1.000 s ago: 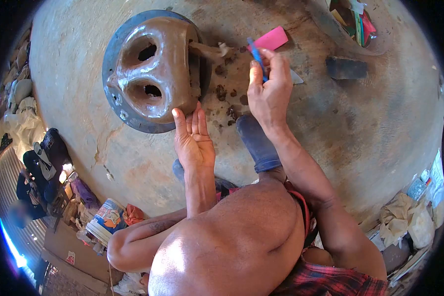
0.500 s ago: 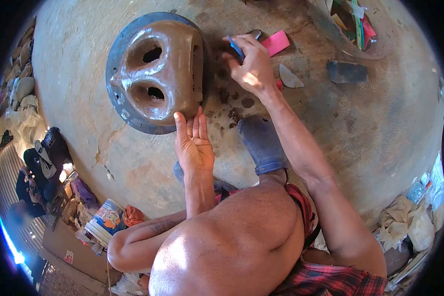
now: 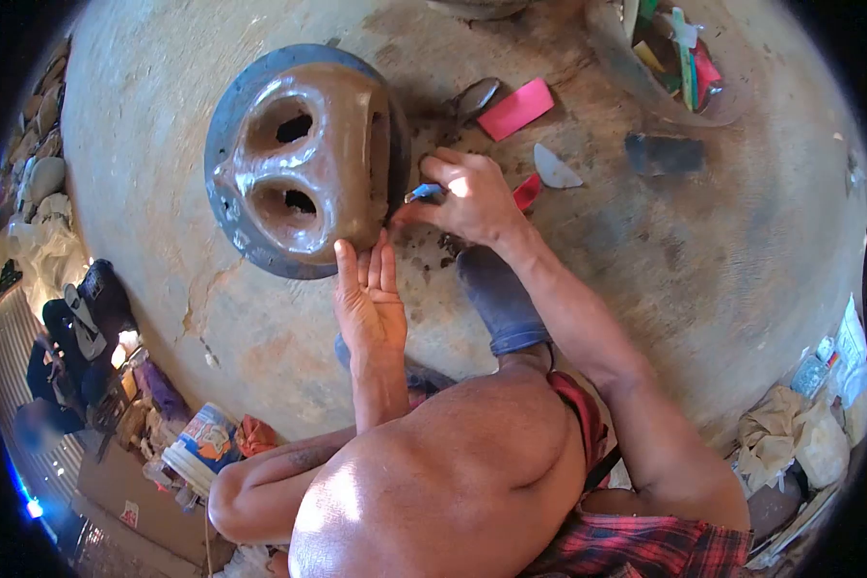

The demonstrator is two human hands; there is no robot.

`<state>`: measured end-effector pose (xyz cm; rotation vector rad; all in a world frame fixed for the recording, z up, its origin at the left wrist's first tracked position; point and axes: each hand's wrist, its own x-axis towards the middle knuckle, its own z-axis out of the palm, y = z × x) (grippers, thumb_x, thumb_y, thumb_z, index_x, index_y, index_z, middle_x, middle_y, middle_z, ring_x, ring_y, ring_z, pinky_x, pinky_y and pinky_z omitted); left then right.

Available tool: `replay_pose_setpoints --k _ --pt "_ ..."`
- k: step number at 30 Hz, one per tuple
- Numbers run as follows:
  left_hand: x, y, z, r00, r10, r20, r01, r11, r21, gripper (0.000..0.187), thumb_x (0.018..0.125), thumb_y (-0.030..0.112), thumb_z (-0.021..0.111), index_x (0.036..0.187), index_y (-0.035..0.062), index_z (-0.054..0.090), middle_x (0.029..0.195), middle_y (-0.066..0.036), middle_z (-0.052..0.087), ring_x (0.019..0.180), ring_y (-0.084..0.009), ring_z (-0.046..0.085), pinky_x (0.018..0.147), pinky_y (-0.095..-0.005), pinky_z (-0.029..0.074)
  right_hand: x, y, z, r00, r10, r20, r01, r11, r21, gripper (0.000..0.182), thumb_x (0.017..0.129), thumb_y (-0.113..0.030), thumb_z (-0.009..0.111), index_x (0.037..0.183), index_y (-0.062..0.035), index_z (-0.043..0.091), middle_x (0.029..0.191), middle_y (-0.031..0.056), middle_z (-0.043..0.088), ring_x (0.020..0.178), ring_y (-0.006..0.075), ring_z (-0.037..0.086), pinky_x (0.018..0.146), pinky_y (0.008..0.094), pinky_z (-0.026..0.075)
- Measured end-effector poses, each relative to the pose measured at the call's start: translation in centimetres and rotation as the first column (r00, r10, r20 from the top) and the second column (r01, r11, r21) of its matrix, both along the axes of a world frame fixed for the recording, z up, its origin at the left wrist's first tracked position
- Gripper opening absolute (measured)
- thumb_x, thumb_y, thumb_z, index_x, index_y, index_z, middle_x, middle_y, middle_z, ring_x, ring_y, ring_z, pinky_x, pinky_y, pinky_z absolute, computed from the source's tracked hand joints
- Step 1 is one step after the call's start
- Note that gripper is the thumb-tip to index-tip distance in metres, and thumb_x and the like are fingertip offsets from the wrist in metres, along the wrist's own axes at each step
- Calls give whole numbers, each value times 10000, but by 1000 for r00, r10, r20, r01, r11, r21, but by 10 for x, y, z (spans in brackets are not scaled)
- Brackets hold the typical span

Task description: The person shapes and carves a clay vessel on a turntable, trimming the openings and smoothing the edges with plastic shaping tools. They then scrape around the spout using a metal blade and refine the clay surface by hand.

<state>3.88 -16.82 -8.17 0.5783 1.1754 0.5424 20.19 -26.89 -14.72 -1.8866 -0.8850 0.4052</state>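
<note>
A wet, shiny brown clay piece, with two round hollows in its top and a slot along its right side, sits on a dark round board. My left hand is palm up, its stretched fingertips against the clay's lower right corner. Close to that same corner, my right hand is closed around a slim blue tool whose tip points left toward the clay. The tool's exact kind is too small to tell.
On the concrete floor lie a pink block, a dark spoon-like tool, a white scraper, a red piece and a dark block. A clear container holds tools. My shoe stands below my right hand.
My right hand has moved down and left with the blue tool, from beside the pink block to the clay's lower right corner. My left hand stays at the clay. The view has shifted slightly.
</note>
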Motion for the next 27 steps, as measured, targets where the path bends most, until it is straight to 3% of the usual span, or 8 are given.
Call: replay_pose_setpoints --k 5,7,11,14,17,23,25,27 --pt "7 -2 2 1000 21 -11 -21 1000 -14 618 1015 344 736 1442 -40 510 1416 -171 615 1311 -270 625 1098 -341 553 17 -97 6 863 -467 193 505 792 -343 345 850 -271 842 1040 -32 682 974 174 706 852 426 710 729 514 567" --pt "7 -3 2 1000 18 0 -18 1000 -22 627 1014 345 737 1449 -40 502 1415 -174 618 1307 -265 628 1093 -333 554 25 -134 16 799 -495 343 600 604 -525 320 847 -220 839 1079 -43 706 1079 153 697 944 384 700 804 502 553" --pt "7 -1 3 1000 24 9 -24 999 -43 630 1010 343 742 1450 -39 500 1428 -178 610 1313 -271 627 1089 -329 556 19 -156 8 697 -369 614 662 659 -356 352 841 -178 829 1157 -63 725 1163 114 674 1066 336 650 909 491 511" --pt "5 2 1 1000 -13 -5 12 999 -37 626 1004 344 753 1445 -22 500 1420 -178 611 1329 -287 619 1094 -349 550 18 -131 3 838 -336 430 482 826 -293 400 828 -129 810 1215 -67 728 1177 89 665 1143 329 603 986 487 474" --pt "3 2 -2 1000 -8 -4 8 999 -37 625 997 341 765 1450 15 484 1417 -171 609 1324 -293 622 1098 -370 546 50 -98 -9 793 -280 541 448 870 -206 425 843 -137 806 1253 -81 714 1174 123 663 1110 348 631 960 474 521" --pt "1 3 -4 1000 -7 14 7 999 -41 643 987 320 781 1475 66 448 1434 -160 590 1320 -318 623 1103 -395 539 93 -55 -16 859 -354 370 505 702 -502 479 814 -273 883 1146 -12 657 1169 215 647 1032 412 678 832 477 595" --pt "2 5 -5 1000 -11 29 12 999 -36 630 991 305 777 1479 83 446 1448 -159 581 1322 -325 622 1107 -402 538 92 -53 -26 845 -378 378 522 737 -429 554 765 -320 927 1079 24 627 1123 218 666 1033 404 682 838 490 582" --pt "2 5 -5 999 -11 49 14 998 -55 622 994 292 772 1487 95 447 1460 -159 575 1327 -329 619 1110 -409 537 92 -56 -32 877 -464 126 472 781 -409 539 786 -288 917 1093 36 616 1035 222 705 957 371 716 812 474 581"
